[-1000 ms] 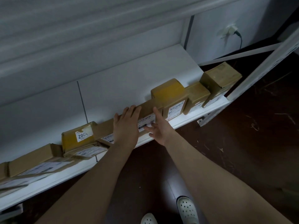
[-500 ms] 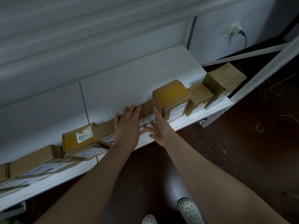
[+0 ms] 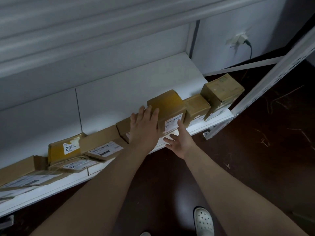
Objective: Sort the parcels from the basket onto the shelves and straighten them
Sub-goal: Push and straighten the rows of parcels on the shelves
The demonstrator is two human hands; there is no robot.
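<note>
A row of cardboard parcels lines the front edge of a low white shelf [image 3: 129, 92]. My left hand [image 3: 144, 126] lies flat with fingers spread over a small brown parcel [image 3: 123, 127], its fingertips touching the left side of a taller yellow-taped parcel [image 3: 167, 106]. My right hand [image 3: 179, 139] is open in front of that taller parcel, the index finger touching its white label. To the right stand a small brown box [image 3: 196, 106] and a bigger tilted box [image 3: 221, 91]. To the left lie a flat labelled parcel [image 3: 100, 145] and a yellow one marked 2002 [image 3: 64, 149].
A white perforated shelf upright [image 3: 272, 74] slants at the right end of the shelf. A plugged wall socket [image 3: 238, 40] is on the back wall. The floor is dark, with my white shoe [image 3: 203, 220] below. Further flat parcels [image 3: 22, 172] lie at the far left.
Both hands have moved right along the shelf, from the small brown parcel to the taller yellow-taped one. The view has shifted left, so the parcels sit further right in frame.
</note>
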